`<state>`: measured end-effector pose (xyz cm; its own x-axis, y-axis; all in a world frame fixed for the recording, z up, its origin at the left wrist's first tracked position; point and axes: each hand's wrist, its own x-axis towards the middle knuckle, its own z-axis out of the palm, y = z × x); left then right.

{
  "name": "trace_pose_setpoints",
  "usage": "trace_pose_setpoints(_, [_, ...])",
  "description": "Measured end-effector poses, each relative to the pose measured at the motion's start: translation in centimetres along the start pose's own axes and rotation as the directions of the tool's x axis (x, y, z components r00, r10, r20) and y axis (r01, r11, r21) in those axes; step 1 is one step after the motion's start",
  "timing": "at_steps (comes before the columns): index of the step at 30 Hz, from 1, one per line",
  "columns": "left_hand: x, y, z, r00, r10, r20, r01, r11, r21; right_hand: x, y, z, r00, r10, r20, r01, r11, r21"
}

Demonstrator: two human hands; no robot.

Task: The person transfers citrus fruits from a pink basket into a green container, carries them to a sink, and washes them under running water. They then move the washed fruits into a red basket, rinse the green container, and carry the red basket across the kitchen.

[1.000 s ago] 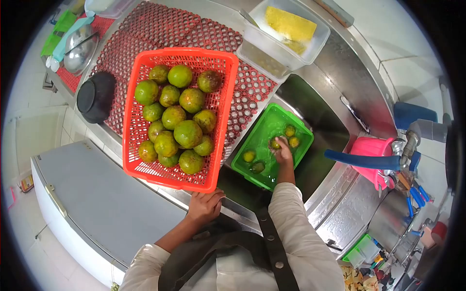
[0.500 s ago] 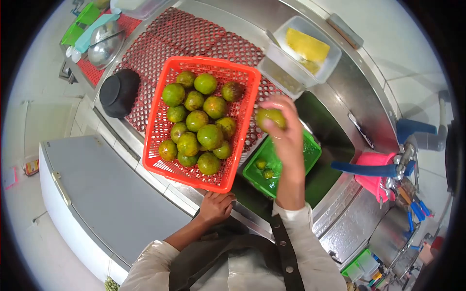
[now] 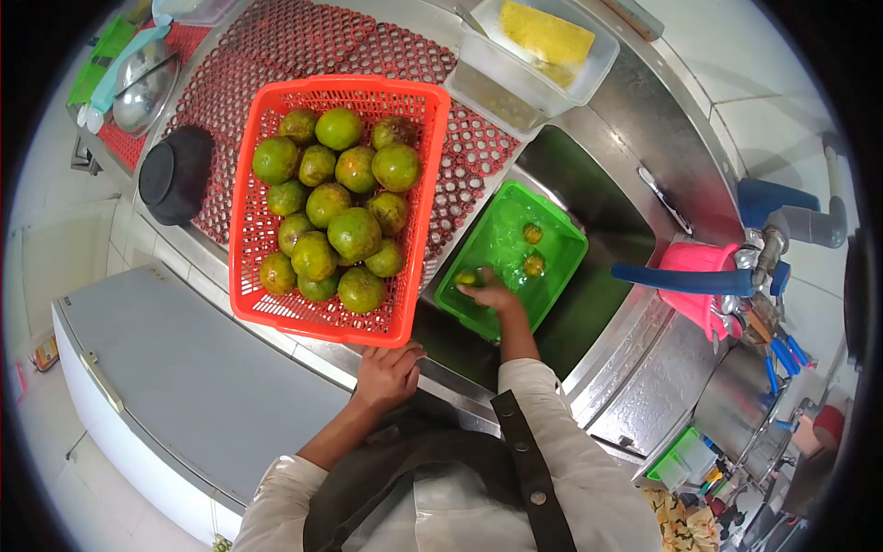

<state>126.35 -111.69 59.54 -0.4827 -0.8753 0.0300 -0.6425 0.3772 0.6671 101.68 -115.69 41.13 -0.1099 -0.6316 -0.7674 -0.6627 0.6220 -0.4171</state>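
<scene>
In the green basin (image 3: 561, 293), which holds water, my right hand (image 3: 489, 293) is closed around a green fruit (image 3: 467, 276) at the basin's left side. Two smaller-looking fruits, one (image 3: 533, 233) above the other (image 3: 534, 265), lie in the water to the right. My left hand (image 3: 388, 375) is at the near edge of the red basket (image 3: 241, 230), its fingers curled together; what they grip is hidden. Several green citrus fruits (image 3: 354, 234) fill much of this basket, some with brown patches.
The basin sits in a metal sink (image 3: 614, 216). Behind the basket is a red perforated mat (image 3: 303, 37). A black bowl (image 3: 177, 175) stands left, a clear container with a yellow sponge (image 3: 547, 37) at the back. A blue-handled tap (image 3: 685, 279) and pink holder (image 3: 690, 299) are right.
My right hand has gone down from above the basin into it, carrying the fruit. The whole view has shifted, so the basket and counter appear further left and higher. My left hand remains by the basket.
</scene>
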Motion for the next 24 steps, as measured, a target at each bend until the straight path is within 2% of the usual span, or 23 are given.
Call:
trace_pose_setpoints(4, [0.1, 0.0, 0.1, 1.0, 0.015, -0.008, -0.015, 1.0, 0.007, 0.1, -1.0, 3.0, 0.998, 0.009, -0.07, -0.006, 0.999, 0.047])
trace_pose_setpoints(7, [0.1, -0.1, 0.3, 0.999, 0.031, -0.018, -0.031, 0.999, 0.017, 1.1, -0.2, 1.4, 0.997, -0.072, -0.042, 0.076, 0.992, 0.105])
trace_pose_setpoints(8, [0.3, 0.0, 0.3, 0.999, 0.033, -0.02, -0.032, 0.999, 0.018, 0.7, -0.5, 0.1, 0.987, -0.045, 0.154, -0.009, 0.942, 0.334])
trace_pose_setpoints(9, [0.3, 0.2, 0.2, 1.0, -0.006, 0.011, 0.006, 1.0, 0.004, 0.1, -0.9, -0.8, 0.935, -0.063, 0.348, -0.138, 0.84, 0.525])
trace_pose_setpoints(10, [0.4, 0.5, 0.0, 0.998, -0.042, 0.044, 0.042, 0.999, -0.006, -0.1, -0.7, -1.0, 0.935, -0.064, 0.348, -0.139, 0.838, 0.527])
trace_pose_setpoints(11, [0.8, 0.8, 0.0, 0.998, -0.037, 0.045, 0.038, 0.999, -0.005, -0.2, -0.6, -1.3, 0.889, -0.052, 0.455, -0.27, 0.742, 0.613])
trace_pose_setpoints(12, [1.5, 1.2, 0.2, 0.996, -0.091, 0.024, 0.093, 0.992, -0.088, -0.2, -0.5, -1.7, 0.832, -0.059, 0.551, -0.399, 0.626, 0.67])
trace_pose_setpoints(13, [2.2, 1.8, 0.5, 0.989, -0.148, 0.013, 0.148, 0.973, -0.176, -0.2, -0.2, -2.1, 0.836, -0.056, 0.546, -0.399, 0.621, 0.675])
trace_pose_setpoints(14, [3.5, 2.9, 0.6, 0.99, -0.139, 0.019, 0.14, 0.974, -0.18, -0.2, 0.2, -2.5, 0.82, -0.078, 0.568, -0.411, 0.611, 0.677])
trace_pose_setpoints(15, [5.3, 4.2, 0.9, 0.997, -0.07, 0.035, 0.075, 0.976, -0.203, -0.3, 0.7, -2.9, 0.802, -0.102, 0.588, -0.421, 0.601, 0.679])
trace_pose_setpoints(16, [7.2, 5.3, 1.6, 0.999, 0.002, 0.046, 0.009, 0.974, -0.224, 0.9, 2.5, -1.8, 0.808, -0.103, 0.58, -0.416, 0.596, 0.687])
trace_pose_setpoints(18, [10.3, 6.3, 4.9, 0.992, -0.074, 0.099, 0.1, 0.952, -0.291, 4.8, 7.1, 1.4, 0.958, -0.017, 0.287, -0.189, 0.713, 0.675])
trace_pose_setpoints(19, [11.8, 6.0, 7.5, 0.974, -0.143, 0.178, 0.182, 0.956, -0.229, 4.3, 6.9, 0.8, 0.961, -0.019, 0.274, -0.181, 0.707, 0.684])
trace_pose_setpoints(20, [12.9, 5.0, 10.5, 0.944, -0.215, 0.252, 0.259, 0.952, -0.161, 3.1, 6.2, -0.2, 0.983, 0.031, 0.179, -0.136, 0.78, 0.611])
trace_pose_setpoints(22, [14.8, 2.6, 16.0, 0.825, -0.38, 0.419, 0.362, 0.924, 0.124, 1.5, 5.2, -2.1, 0.995, 0.098, -0.038, -0.072, 0.902, 0.426])
trace_pose_setpoints(23, [15.1, 0.2, 19.2, 0.831, -0.365, 0.419, 0.347, 0.93, 0.123, 1.5, 5.8, -2.1, 0.994, 0.1, -0.053, -0.068, 0.899, 0.433])
trace_pose_setpoints(24, [15.4, -2.7, 22.3, 0.729, -0.441, 0.523, 0.466, 0.88, 0.092, 1.7, 6.8, -1.8, 0.991, -0.051, -0.12, 0.1, 0.889, 0.446])
